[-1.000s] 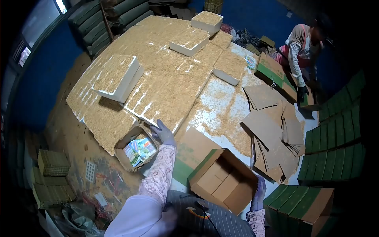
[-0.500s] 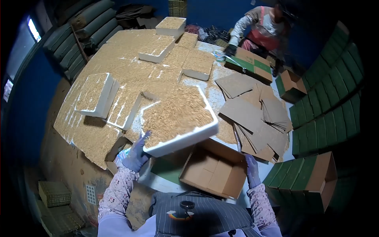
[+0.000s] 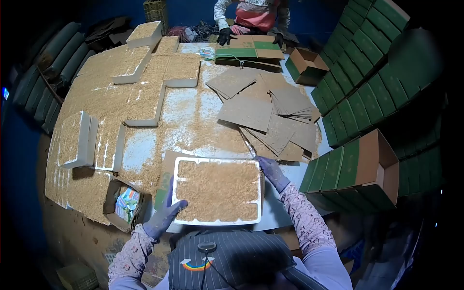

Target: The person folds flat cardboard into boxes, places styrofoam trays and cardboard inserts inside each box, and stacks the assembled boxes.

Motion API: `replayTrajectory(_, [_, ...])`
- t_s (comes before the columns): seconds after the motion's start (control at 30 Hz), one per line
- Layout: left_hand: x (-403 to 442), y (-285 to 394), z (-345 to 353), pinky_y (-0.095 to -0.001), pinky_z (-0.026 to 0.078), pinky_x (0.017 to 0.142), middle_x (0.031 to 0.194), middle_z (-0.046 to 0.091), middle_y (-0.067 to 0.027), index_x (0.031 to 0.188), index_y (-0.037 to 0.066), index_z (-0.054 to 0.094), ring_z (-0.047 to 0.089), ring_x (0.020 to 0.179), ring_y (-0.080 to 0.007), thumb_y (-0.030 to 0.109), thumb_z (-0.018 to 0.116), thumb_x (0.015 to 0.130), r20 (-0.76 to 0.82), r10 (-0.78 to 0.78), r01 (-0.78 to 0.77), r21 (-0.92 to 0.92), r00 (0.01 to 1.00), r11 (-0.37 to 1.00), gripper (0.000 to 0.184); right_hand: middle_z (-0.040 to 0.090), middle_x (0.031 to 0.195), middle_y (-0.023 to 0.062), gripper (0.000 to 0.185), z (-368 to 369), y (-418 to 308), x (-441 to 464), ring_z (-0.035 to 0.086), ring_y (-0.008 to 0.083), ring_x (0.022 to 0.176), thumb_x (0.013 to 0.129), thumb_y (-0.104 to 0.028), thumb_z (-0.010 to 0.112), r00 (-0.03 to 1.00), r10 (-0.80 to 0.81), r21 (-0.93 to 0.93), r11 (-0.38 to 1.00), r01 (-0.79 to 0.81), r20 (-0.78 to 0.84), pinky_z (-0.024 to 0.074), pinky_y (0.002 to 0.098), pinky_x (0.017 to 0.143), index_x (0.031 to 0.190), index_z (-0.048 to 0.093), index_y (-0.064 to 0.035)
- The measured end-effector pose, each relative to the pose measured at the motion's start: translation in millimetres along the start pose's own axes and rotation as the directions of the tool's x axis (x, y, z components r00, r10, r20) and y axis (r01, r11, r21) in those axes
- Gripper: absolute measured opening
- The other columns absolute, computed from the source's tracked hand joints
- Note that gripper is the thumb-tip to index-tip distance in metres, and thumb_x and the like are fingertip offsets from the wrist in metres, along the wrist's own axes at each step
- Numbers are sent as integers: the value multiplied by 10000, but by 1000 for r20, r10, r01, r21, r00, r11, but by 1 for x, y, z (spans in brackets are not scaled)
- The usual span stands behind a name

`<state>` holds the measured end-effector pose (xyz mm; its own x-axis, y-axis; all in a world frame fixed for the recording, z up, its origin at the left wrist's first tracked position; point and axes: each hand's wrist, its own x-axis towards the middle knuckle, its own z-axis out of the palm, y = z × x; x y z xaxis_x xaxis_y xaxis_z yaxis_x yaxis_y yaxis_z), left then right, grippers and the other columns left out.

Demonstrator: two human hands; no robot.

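Observation:
A white foam box (image 3: pixel 217 191) full of tan, grainy, shaving-like material is in front of my apron, over a brown cardboard box (image 3: pixel 262 186) that it mostly hides. My left hand (image 3: pixel 164 215), in a purple glove, is closed on the foam box's left side, thumb over the rim. At its far right corner is my right hand (image 3: pixel 271 174), also gloved, with the fingers curled on the edge. How far the foam box sits inside the cardboard box is hidden. A cardboard flap with green print (image 3: pixel 166 169) shows beside its left edge.
More filled foam boxes (image 3: pixel 77 137) cover the table's left side. Flat cardboard sheets (image 3: pixel 246 112) lie at right, near stacked green cartons (image 3: pixel 333 166). A small box (image 3: pixel 108 205) holds colourful packets. Across the table, a person's gloved hands (image 3: pixel 225 36) rest on a green-and-brown carton (image 3: pixel 251 47).
The foam box has come down toward me and levelled over the cardboard box. My right hand has moved to its far right corner. The view has turned right.

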<state>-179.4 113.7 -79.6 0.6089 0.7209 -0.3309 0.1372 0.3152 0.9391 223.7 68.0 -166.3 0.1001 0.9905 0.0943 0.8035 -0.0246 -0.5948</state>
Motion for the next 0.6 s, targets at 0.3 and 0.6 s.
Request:
replayTrajectory(0.3, [15, -4, 42, -396, 421, 1014, 1361, 455, -320, 1475, -44, 222, 516, 1218, -408, 252, 575, 942, -211, -103, 205, 548, 972, 811, 704, 627, 1214, 178, 549, -55, -13, 79, 603, 318, 1107, 849, -375, 687, 927, 370, 108, 921, -375, 66, 463, 389, 971, 1279, 573, -53])
replayTrajectory(0.6, [-41, 6, 21, -384, 472, 966, 1204, 579, -145, 1213, 69, 592, 548, 1174, -313, 181, 616, 896, -419, 440, -6, 719, 794, 695, 336, 462, 1429, 170, 722, -8, 133, 143, 445, 360, 1283, 871, -464, 627, 989, 101, -686, 728, 1, 109, 351, 475, 1060, 1445, 396, -91])
